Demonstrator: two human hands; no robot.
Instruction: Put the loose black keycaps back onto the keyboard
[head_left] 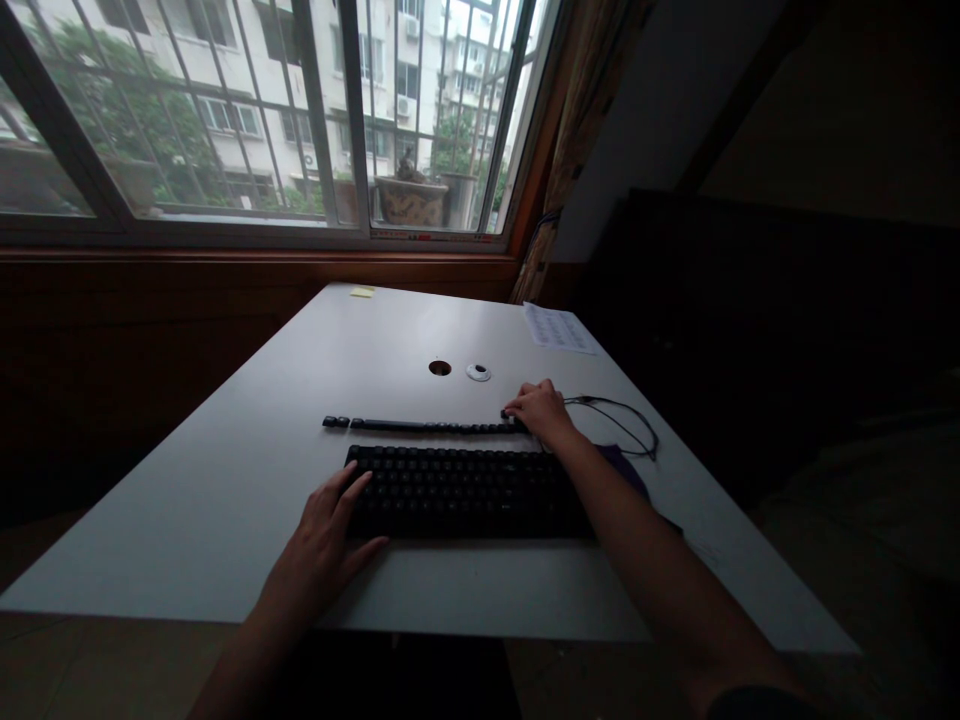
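A black keyboard (457, 500) lies on the white table, its right end partly hidden by my right forearm. My left hand (330, 515) is at its left end, fingers spread onto the edge keys and thumb along the front edge; it is open. Behind the keyboard runs a row of loose black keycaps (405, 426), with a long bar-shaped one among them. At that row's right end my right hand (541, 408) is closed, fingertips pinching a small black keycap (505, 413). A black cable (634, 410) loops on the table right of this hand.
The white table (225, 470) has a round hole (440, 368) beside a white round cover (478, 372). Printed paper (561, 328) lies at the back right, a yellow note (362, 292) at the far edge. Something purple (624, 470) shows beside my right forearm. A barred window is beyond.
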